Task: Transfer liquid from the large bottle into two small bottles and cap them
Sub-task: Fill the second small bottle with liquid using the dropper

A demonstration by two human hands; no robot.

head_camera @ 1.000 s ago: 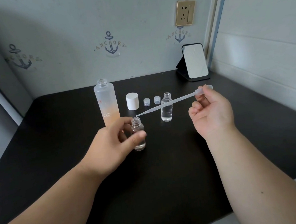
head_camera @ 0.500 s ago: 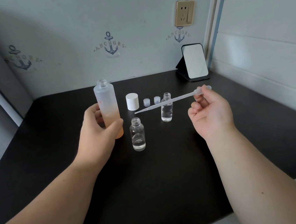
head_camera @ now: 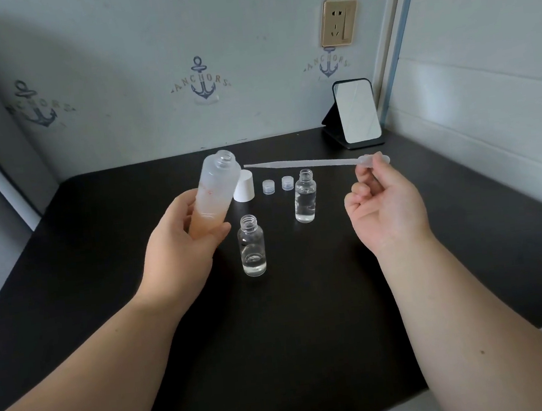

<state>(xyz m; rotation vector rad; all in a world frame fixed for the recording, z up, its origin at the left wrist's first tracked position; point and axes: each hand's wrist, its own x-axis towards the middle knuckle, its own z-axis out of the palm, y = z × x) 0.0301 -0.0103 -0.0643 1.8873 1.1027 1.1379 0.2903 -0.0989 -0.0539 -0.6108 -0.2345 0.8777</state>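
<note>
Clear liquid is already sitting in both small bottles, both uncapped. Left hand is gripping the tilted large bottle; right hand is pinching the pipette, so filling and capping are still remaining.

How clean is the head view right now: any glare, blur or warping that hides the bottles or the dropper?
Head view: soft, even light; no harsh glare on the black table. Wide-angle warping bends the wall edges and stretches the forearms. Both small bottles are sharp, liquid levels readable. The frosted large bottle in the left hand looks hazy. The pale dropper, pinched by the right hand, has low contrast against the wall.
</note>
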